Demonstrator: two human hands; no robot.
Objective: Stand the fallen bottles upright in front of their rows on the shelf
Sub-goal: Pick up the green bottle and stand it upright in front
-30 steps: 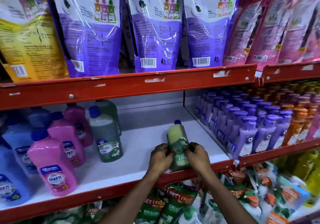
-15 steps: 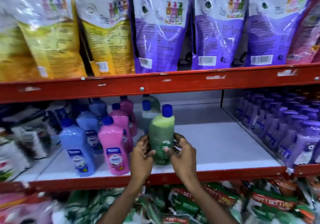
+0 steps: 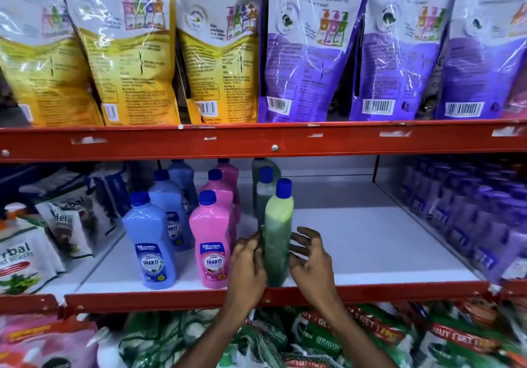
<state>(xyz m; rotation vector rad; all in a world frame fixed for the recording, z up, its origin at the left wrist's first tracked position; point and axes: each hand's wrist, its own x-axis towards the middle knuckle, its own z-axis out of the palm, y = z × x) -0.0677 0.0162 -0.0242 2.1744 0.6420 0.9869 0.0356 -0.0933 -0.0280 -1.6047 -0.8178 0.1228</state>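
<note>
Now upright green bottle [image 3: 277,233] between left hand [image 3: 248,268] and right hand [image 3: 310,259].

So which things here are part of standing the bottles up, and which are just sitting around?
Part of the job:
- green bottle, upright at the shelf front
- left hand touching it
- right hand, fingers spread beside it
- green row behind

Just there:
- blue bottles
- pink bottles
- yellow pouches
- purple pouches

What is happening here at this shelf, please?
A person is tidying floor cleaner bottles on a white shelf. The green bottle stands upright at the shelf's front edge, ahead of two other green ones. The left hand touches its side; the right hand is beside it, fingers spread. Blue and pink rows stand to the left.
</note>
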